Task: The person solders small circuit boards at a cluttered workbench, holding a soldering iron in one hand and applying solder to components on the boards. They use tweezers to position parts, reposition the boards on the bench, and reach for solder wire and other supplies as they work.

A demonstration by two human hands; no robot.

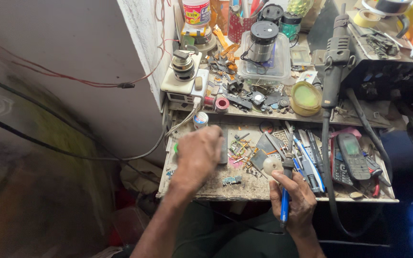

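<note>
Cramped repair surface [244, 188] against a white wall [72, 43], two tiers, both buried in parts. My left hand [198, 155] sits over the left end of the lower tier, fingers curled into a loose fist; it covers whatever is under it, so can't tell if I'm pinching anything. A grey flat piece [223, 148] and a bit of green [175, 148] peek out at either edge of that hand. My right hand [296, 200] is at the front edge, fingers wrapped round a blue-handled tool [285, 210]; its dark shaft [288, 165] points up toward the clutter, tip lost among the tools. Small pale round disc [272, 165] sits just beside the shaft, touching my thumb area.

Around: small circuit board [232, 180] between my hands, loose screws and scraps [242, 150] above it, dark keypad phone [353, 155] well to the right, pens and drivers [309, 153] between it and the shaft. Upper tier: white box with a metal spool [183, 67], clear plastic tub holding a steel cylinder [263, 43], yellow-green dish [306, 97], black hot-air handle [334, 62] whose hose [328, 181] drops across the lower tier and blocks the right side. Red and black wires [72, 79] run over the wall.

Left third of the view is blurred; top shelf items are cut off by the frame
</note>
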